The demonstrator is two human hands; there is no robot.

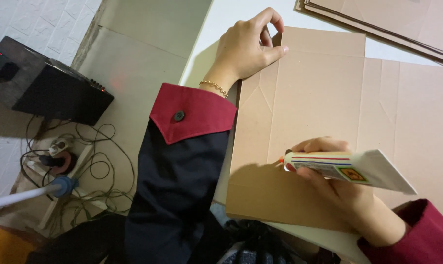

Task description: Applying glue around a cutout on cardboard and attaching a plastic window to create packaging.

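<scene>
Bare cardboard sheet (pixel 319 98) lies open between hands; stacked sheets (pixel 402 24) crowd the far corner.

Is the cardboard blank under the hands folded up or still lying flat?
Flat. The cardboard blank lies spread on the table, creases unfolded; left hand presses its corner, right hand holds a glue tube.
</scene>
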